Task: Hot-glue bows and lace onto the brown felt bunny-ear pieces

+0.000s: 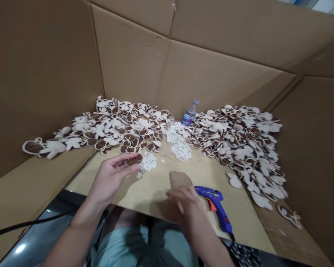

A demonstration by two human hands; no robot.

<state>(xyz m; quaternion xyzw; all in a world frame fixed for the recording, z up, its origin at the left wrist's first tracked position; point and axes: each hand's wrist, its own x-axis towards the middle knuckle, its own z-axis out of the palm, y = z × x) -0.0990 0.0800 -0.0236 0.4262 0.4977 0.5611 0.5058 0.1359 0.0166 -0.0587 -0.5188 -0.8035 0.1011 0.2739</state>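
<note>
My left hand [114,174] is raised over the wooden board [161,185], its fingers closed on a small brown and white felt piece [133,160]. My right hand [187,202] is blurred by motion, low over the board's near edge. It lies just left of a blue and orange glue gun [215,204] and below a brown cork pad [179,180]. Whether the right hand holds anything is unclear. Small white cut-out bits [149,162] lie beside my left fingertips.
Heaps of brown and white felt pieces lie at the back left [114,128] and the right [245,141]. A water bottle [189,114] stands between them, with a pile of white cut-outs [180,145] in front. Cardboard walls [217,70] enclose the space. A black cable [25,223] runs at the lower left.
</note>
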